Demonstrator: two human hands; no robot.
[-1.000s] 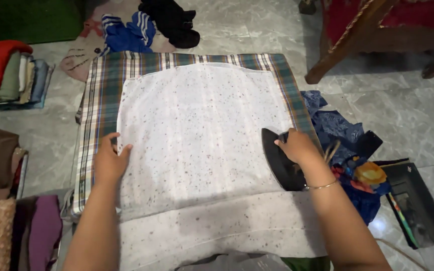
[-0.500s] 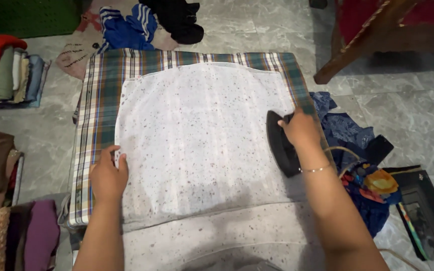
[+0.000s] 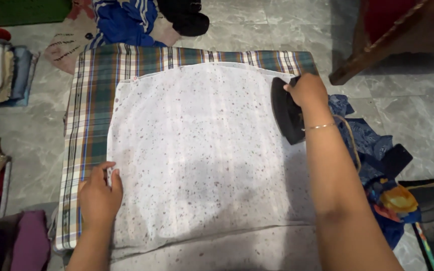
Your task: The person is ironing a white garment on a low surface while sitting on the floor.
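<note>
Head view looks straight down on my two hands at work over the white speckled cloth (image 3: 202, 150), which lies spread on the plaid-covered surface (image 3: 91, 100). My right hand (image 3: 307, 90) is closed around the handle of the black iron (image 3: 286, 113), fingers (image 3: 293, 85) wrapped tight over the top, so the iron sits directly under that hand, at the far right corner of the surface and right on the cloth's right edge. Its long axis runs from the near edge toward the far edge, roughly along the surface's right side, and I judge that the narrower end points toward the far edge, though my hand hides part of it. A cord (image 3: 350, 140) trails from it back past my wrist toward the blue clothes (image 3: 367, 140) on the floor.

My left hand (image 3: 100, 193) lies well apart from the iron, at the cloth's left edge near the near left corner; its fingers press flat and slightly curled on the fabric, pinning it rather than gripping anything. The right hand is plainly the nearer one to the iron. The cloth's unpressed stretch lies leftward from the iron, between my two hands.
</note>
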